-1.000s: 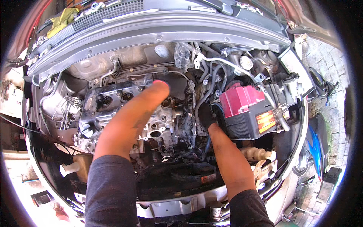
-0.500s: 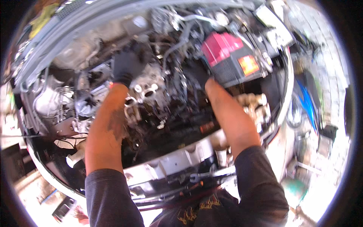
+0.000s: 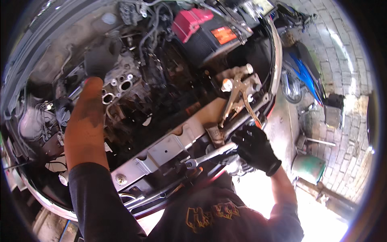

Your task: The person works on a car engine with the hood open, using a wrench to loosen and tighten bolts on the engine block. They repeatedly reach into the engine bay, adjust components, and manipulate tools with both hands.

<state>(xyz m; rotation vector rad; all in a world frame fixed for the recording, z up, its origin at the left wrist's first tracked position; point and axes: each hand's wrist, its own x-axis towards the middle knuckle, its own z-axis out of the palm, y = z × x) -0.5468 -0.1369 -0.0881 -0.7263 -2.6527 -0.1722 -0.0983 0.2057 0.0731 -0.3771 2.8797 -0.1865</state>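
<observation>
My left hand (image 3: pixel 100 60), in a black glove, reaches down at the back of the engine (image 3: pixel 128 72). Its fingers blend into the dark parts there, so whether they hold anything is hidden. At the front right edge of the car's bay is my right hand (image 3: pixel 258 150), also gloved in black, with fingers apart and slightly bent. Its fingertips are by the end of a long silver wrench (image 3: pixel 211 155), which lies along the front crossmember (image 3: pixel 161 150). Just beyond that hand rest locking pliers (image 3: pixel 240 99) with spread handles.
A battery (image 3: pixel 205 40) with a red cover (image 3: pixel 189 24) stands at the far right of the bay. Hoses and loose wiring (image 3: pixel 153 44) run beside the engine. Outside, on the right, are a blue-and-black motorbike (image 3: pixel 302 72) and a green container (image 3: pixel 308 167) on brick paving.
My right hand has come back from beside the battery to the front right edge, near the wrench. My left hand stays at the engine. The view has shifted right and toward me.
</observation>
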